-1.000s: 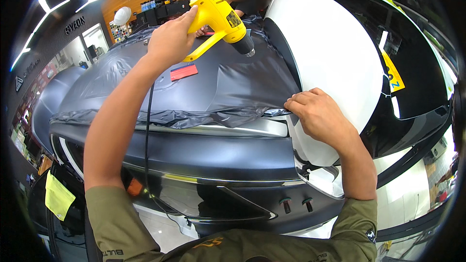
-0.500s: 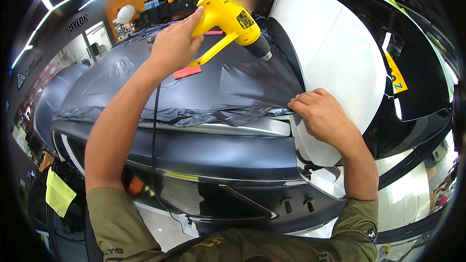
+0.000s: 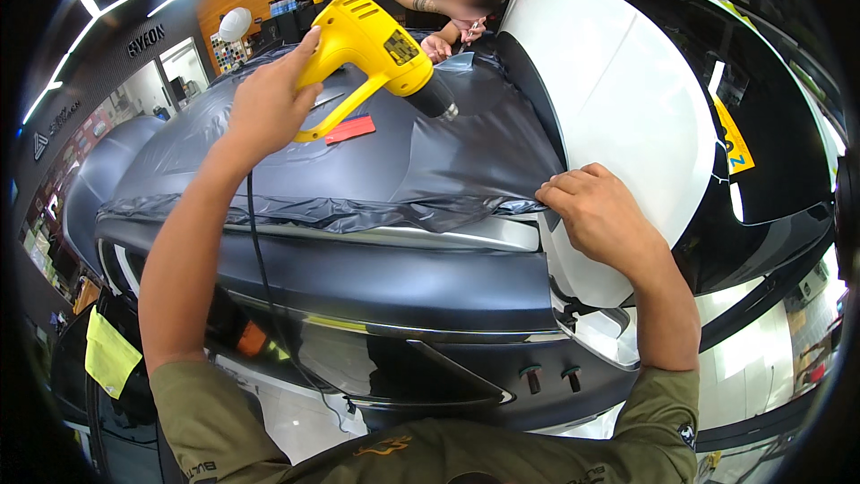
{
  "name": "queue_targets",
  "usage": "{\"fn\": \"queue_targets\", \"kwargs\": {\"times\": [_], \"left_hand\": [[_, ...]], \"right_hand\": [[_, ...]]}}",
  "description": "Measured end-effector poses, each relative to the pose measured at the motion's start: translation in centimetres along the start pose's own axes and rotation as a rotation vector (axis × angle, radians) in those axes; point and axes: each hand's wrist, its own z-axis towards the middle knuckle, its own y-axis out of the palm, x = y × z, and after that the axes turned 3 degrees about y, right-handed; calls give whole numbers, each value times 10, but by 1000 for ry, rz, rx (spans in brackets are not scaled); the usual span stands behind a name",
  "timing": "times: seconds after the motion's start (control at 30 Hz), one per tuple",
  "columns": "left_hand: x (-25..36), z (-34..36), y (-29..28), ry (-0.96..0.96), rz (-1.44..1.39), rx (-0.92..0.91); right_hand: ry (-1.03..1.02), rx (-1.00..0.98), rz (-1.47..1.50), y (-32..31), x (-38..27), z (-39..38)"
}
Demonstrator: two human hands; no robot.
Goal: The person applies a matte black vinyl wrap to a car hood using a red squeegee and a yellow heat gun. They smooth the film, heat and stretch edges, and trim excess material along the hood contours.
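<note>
My left hand (image 3: pixel 269 103) grips a yellow heat gun (image 3: pixel 376 58), held above the dark satin film (image 3: pixel 466 161) with its nozzle angled down to the right; a black cord (image 3: pixel 258 251) hangs below. My right hand (image 3: pixel 587 211) has curled fingers pinching the wrinkled film edge beside a raised white body panel (image 3: pixel 609 90). A red squeegee (image 3: pixel 350 130) lies on the film, under the gun's handle. The film covers a broad car panel, bunched along its near edge above the dark satin bodywork (image 3: pixel 412 278).
A co-worker (image 3: pixel 452 9) leans over the far side, hands at a small light-blue piece (image 3: pixel 459 61). A black glossy panel (image 3: pixel 770 125) curves at right. A yellow cloth (image 3: pixel 112 354) hangs lower left. Shelving with supplies (image 3: pixel 282 22) stands behind.
My left hand and the heat gun have shifted left. The co-worker's hands and bent head now show past the gun. My right hand stays at the film edge.
</note>
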Motion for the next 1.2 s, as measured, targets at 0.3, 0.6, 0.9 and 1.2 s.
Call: {"fn": "queue_targets", "kwargs": {"times": [0.3,0.6,0.9,1.2], "left_hand": [[-32,-12,-6,-76,185,-45],[-37,-8,1,-89,204,-79],[-28,-23,-15,-49,-290,-26],[-75,-55,-20,-228,-371,-103]], "right_hand": [[9,-17,-6,0,0,-1],[1,-11,8,-1,-1,2],[14,-35,4,-3,-4,1],[52,-68,21,-7,-4,2]]}}
